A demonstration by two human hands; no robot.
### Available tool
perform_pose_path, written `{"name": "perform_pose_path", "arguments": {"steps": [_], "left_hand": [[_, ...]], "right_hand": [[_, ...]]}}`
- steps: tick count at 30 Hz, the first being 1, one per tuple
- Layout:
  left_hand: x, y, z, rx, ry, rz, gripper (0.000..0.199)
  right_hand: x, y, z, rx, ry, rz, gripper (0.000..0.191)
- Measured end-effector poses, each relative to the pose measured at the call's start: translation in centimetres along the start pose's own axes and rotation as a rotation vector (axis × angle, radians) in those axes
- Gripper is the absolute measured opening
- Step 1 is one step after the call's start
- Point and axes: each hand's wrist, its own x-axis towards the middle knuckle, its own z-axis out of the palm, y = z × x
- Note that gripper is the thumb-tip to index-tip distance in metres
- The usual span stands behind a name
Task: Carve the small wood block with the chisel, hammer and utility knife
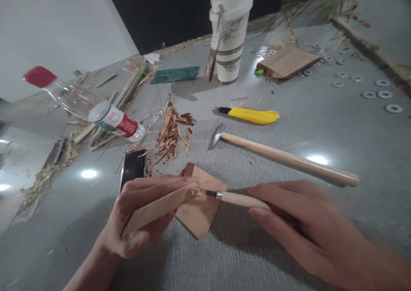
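Note:
My left hand [135,218] is closed around a flat piece of wood [157,207], held on edge so that its narrow side faces up. Rough, splintered fibres show at the wood's right end. Between the thumb and fingers of my right hand [298,222] is the pale wooden handle of a carving chisel [242,199]. Its dark metal tip points left and meets the splintered end, or lies very close to it. Beneath both, a second wooden board [205,214] rests on the grey table. Part of that board is hidden by my left hand and the held piece.
A hammer [289,156] and a yellow utility knife [250,115] lie beyond my right hand. Wood shavings [170,132] are heaped near a phone [132,169]. Farther back are a tilted plastic bottle [109,115], a white cup [231,38], another board [289,61] and several washers [384,94].

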Motion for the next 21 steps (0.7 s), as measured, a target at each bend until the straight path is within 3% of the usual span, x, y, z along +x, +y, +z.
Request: {"name": "perform_pose_path", "arguments": {"steps": [5, 16, 21], "left_hand": [[0.5, 0.3, 0.1, 0.052, 0.093, 0.072, 0.040], [-0.6, 0.0, 0.5, 0.130, 0.113, 0.147, 0.051], [-1.1, -0.1, 0.8, 0.187, 0.127, 0.123, 0.052]], "right_hand": [[0.0, -0.6, -0.2, -0.028, -0.014, 0.050, 0.036], [-0.6, -1.5, 0.2, 0.105, -0.091, 0.273, 0.044], [-0.7, -1.9, 0.6, 0.145, -0.054, 0.318, 0.048]]}}
